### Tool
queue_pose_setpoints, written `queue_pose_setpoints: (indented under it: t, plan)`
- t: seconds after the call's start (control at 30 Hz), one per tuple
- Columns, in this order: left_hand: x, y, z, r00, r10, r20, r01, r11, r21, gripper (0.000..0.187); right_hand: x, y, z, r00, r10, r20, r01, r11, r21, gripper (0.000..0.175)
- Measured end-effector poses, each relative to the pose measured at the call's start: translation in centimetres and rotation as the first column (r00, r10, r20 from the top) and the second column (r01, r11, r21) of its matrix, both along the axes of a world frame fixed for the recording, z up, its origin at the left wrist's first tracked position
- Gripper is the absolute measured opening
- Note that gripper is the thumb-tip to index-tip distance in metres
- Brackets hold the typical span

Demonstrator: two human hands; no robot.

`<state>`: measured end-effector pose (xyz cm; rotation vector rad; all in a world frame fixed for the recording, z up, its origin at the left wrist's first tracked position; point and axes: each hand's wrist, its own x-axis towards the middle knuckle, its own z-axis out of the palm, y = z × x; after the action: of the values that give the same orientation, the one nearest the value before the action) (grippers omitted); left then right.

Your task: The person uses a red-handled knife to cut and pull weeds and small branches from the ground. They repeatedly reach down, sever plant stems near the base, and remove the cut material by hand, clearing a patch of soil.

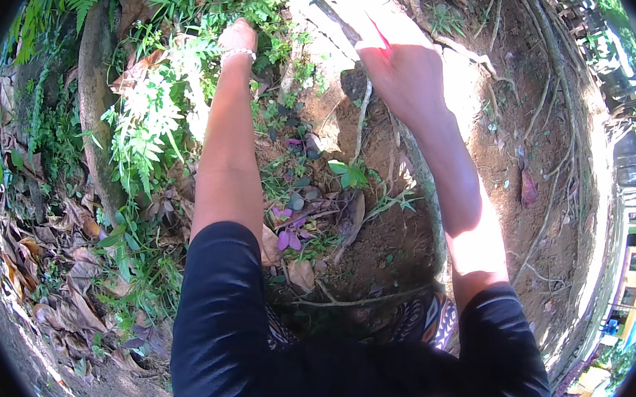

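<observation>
My left hand (239,38), with a pale beaded bracelet at the wrist, is curled into the low green plants (265,16) at the top. It appears closed on some of their stems, though the fingertips are hidden. To its right, my right hand (409,77) is closed, back of the hand up, around what looks like a long, narrow blade-like tool (336,18) that slants up and left. Glare washes out its grip and the fingers, and a red patch shows there. Below, between my forearms, lie bare brown soil, a small bright green seedling (350,174) and purple leaves (292,232).
A thick root or trunk (95,104) stands at the left beside ferns (144,128) and dry brown leaves (77,270). Thin roots (552,59) run over the soil slope at the right. A thin stick (361,301) lies near my patterned clothing (419,320). A yellow building (631,279) is far right.
</observation>
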<state>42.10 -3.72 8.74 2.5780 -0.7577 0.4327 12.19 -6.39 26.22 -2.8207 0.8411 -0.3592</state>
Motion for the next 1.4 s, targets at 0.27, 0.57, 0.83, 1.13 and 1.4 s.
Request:
queue_pose_setpoints:
  t: [0.27, 0.57, 0.83, 1.13, 1.4]
  plan:
    - [-5.2, 5.9, -2.8, 0.982, -0.187, 0.025, 0.188, 0.978, -0.086, 0.019, 6.9, 1.2, -7.0, 0.968, 0.214, 0.134, -0.202, 0.975, -0.097, 0.049]
    - [-10.6, 7.1, -2.0, 0.971, -0.155, -0.181, 0.11, 0.965, -0.237, 0.025, 2.5, 4.9, -5.9, 0.985, 0.142, -0.1, -0.15, 0.985, -0.086, 0.033]
    - [-10.2, 6.9, -4.0, 0.965, -0.137, -0.224, 0.106, 0.984, -0.143, 0.027, 4.8, 2.1, -6.6, 0.982, 0.182, -0.046, -0.186, 0.978, -0.099, 0.021]
    - [-18.0, 13.1, -8.5, 0.884, -0.266, -0.385, 0.314, 0.947, 0.068, 0.021, 1.9, 1.4, -10.0, 0.976, 0.063, -0.206, -0.05, 0.996, 0.071, 0.036]
    - [-8.3, 9.4, 3.0, 0.824, -0.277, -0.494, 0.416, 0.888, 0.195, 0.064, -0.1, 0.6, -7.1, 0.997, -0.061, 0.051, 0.054, 0.99, 0.132, 0.045]
